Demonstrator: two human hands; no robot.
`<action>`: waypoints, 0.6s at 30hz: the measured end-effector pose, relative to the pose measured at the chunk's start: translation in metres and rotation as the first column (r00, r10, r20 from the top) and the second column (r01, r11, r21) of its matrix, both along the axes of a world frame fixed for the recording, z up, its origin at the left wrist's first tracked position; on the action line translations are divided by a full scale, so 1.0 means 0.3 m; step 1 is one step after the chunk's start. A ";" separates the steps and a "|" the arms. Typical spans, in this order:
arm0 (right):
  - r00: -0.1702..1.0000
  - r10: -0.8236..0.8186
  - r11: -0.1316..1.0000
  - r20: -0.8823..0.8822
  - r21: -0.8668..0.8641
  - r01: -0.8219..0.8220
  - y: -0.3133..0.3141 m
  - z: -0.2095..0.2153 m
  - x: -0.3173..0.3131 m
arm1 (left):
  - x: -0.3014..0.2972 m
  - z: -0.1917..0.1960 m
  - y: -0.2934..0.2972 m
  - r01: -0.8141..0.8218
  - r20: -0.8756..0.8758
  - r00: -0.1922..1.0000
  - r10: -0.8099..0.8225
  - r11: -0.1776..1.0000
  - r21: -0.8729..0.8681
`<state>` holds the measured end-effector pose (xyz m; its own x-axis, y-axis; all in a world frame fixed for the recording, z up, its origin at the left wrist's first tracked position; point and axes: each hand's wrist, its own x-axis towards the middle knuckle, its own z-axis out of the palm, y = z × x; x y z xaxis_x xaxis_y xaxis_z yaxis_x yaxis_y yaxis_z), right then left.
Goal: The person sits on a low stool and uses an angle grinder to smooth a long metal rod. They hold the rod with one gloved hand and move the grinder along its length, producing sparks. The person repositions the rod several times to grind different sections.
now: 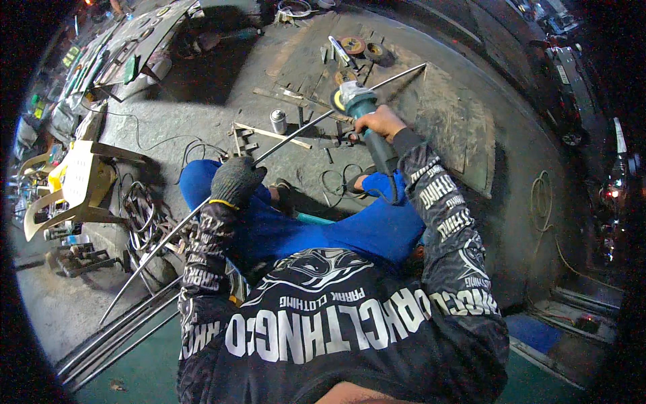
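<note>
A long thin metal rod (294, 136) runs slantwise across my lap, from the lower left up to a wooden board. My left hand (235, 182), in a dark grey knit glove, is closed around it above my left knee. My bare right hand (382, 124) grips a teal angle grinder (363, 108) by its body. The grinder's yellowish disc (338, 102) is at the rod, beyond my knees; whether it touches cannot be made out. A spray can (278, 121) stands on the floor just left of the rod.
A wooden board (452, 121) lies ahead right, with round discs (352, 46) near its far end. At left are an overturned cream plastic chair (84, 178) and coiled cables (142, 210). More metal rods (121, 330) lie at lower left. A cluttered table (128, 47) stands far left.
</note>
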<state>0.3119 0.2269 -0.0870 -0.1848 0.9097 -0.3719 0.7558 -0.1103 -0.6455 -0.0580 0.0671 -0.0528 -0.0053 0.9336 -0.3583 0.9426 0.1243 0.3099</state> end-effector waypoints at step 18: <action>0.974 0.088 0.994 0.209 -0.087 -0.072 -0.203 0.176 -0.317 | 0.004 -0.123 0.133 0.053 -0.009 0.999 -0.054 0.993 -0.107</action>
